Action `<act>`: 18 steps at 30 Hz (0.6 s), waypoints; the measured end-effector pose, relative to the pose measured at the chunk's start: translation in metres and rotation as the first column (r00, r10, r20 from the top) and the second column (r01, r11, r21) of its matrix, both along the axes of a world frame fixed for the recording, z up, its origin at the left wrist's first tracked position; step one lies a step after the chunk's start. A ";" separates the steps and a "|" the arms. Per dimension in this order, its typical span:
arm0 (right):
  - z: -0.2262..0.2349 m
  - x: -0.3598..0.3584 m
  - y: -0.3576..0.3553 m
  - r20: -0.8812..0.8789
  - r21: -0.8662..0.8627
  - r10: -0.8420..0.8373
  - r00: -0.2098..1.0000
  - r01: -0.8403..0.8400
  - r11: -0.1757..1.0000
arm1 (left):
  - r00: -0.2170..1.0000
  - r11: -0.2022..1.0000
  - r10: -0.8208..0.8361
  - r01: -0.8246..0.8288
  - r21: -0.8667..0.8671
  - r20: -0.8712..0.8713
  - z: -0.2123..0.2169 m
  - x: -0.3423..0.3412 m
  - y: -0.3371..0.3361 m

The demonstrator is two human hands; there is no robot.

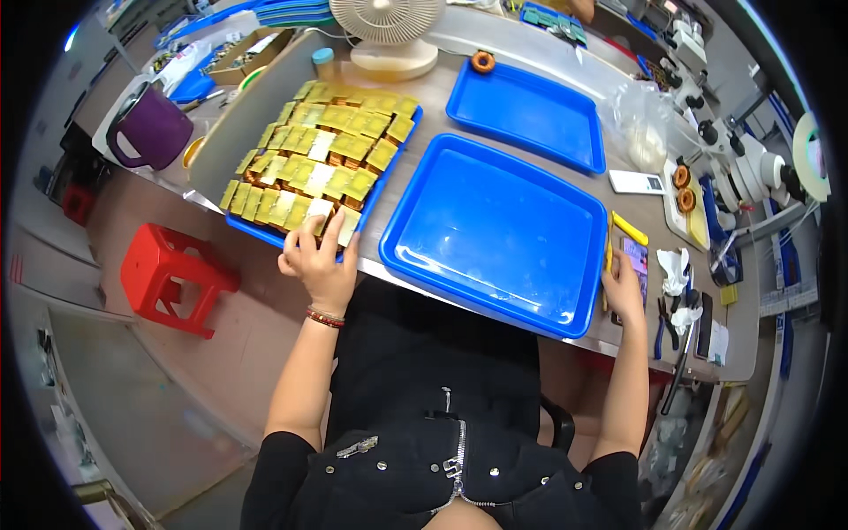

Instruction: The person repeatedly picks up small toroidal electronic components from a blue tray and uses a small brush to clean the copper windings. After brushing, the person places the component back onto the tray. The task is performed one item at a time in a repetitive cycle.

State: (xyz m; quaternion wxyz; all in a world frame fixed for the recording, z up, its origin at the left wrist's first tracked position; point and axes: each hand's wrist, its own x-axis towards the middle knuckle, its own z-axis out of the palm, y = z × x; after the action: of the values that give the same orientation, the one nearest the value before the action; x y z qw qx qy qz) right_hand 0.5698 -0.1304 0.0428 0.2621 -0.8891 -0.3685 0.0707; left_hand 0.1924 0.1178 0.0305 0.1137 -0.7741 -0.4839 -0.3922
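My left hand (322,272) is at the near right corner of a blue tray (256,231) packed with rows of yellow-topped copper coils (327,150). Its fingers are closed around one yellow-topped coil (348,225) at the end of the nearest row. Beside the right rim of a large bare blue tray (495,238), my right hand (624,290) has its fingers closed on a slim yellow-brown tool (609,247). That tool's lower part is partly hidden by the fingers. A phone (634,258) lies just right of this hand, below a yellow-handled tool (630,228).
Another blue tray (530,110) lies farther back, with a ring-shaped copper coil (482,62) at its corner. A fan (386,35) stands behind the coils. Pliers (661,327) and crumpled tissue (675,269) lie at right. A red stool (177,274) stands left.
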 end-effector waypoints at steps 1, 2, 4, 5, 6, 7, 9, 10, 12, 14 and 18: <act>-0.014 0.009 -0.014 0.078 0.067 0.005 0.997 -0.010 0.998 | 1.000 0.999 -0.016 0.015 0.040 0.022 0.001 0.003 0.001; -0.021 0.013 -0.024 0.154 0.128 0.001 0.988 -0.021 0.992 | 0.998 0.997 -0.051 0.049 0.062 0.029 -0.003 0.006 0.004; 0.013 -0.018 -0.019 -0.173 0.200 -0.093 0.981 0.128 0.972 | 0.997 0.992 -0.074 0.072 0.104 0.020 -0.006 -0.006 0.008; 0.014 -0.016 -0.032 -0.172 0.295 -0.055 0.984 0.105 0.950 | 0.997 0.989 -0.059 0.053 0.141 0.040 -0.003 -0.006 0.006; 0.013 -0.017 -0.042 -0.171 0.389 -0.017 0.985 0.083 0.918 | 0.995 0.984 -0.088 0.079 0.159 0.048 -0.004 -0.008 0.005; 0.020 -0.025 -0.046 -0.196 0.449 0.027 0.980 0.066 0.891 | 0.992 0.979 -0.112 0.101 0.178 0.056 -0.006 -0.011 0.006; 0.038 -0.051 -0.055 -0.232 0.466 0.011 0.973 0.101 0.879 | 0.983 0.977 -0.135 0.111 0.184 0.123 -0.001 -0.011 0.003; 0.044 -0.067 -0.058 -0.248 0.423 -0.044 0.968 0.149 0.894 | 0.969 0.977 -0.156 0.124 0.171 0.191 0.003 -0.011 0.000; 0.028 -0.089 -0.059 0.126 0.460 -0.033 0.992 -0.029 0.887 | 0.922 0.975 -0.207 0.167 0.145 0.328 0.009 -0.008 -0.004; 0.032 -0.118 -0.047 0.327 0.229 0.205 0.923 -0.287 0.930 | 0.739 0.922 -0.340 0.383 0.053 0.582 0.023 -0.004 -0.017; 0.017 -0.140 -0.020 0.163 0.032 0.145 0.976 -0.152 0.988 | -0.261 0.343 0.222 0.923 0.176 0.939 0.051 -0.014 -0.043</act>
State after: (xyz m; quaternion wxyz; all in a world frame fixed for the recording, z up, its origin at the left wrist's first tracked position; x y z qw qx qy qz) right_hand 0.4300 -0.1509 0.0601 0.2454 -0.8559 -0.4551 0.0101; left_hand 0.1780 0.0746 0.0816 -0.7592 -0.3117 -0.1501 -0.5513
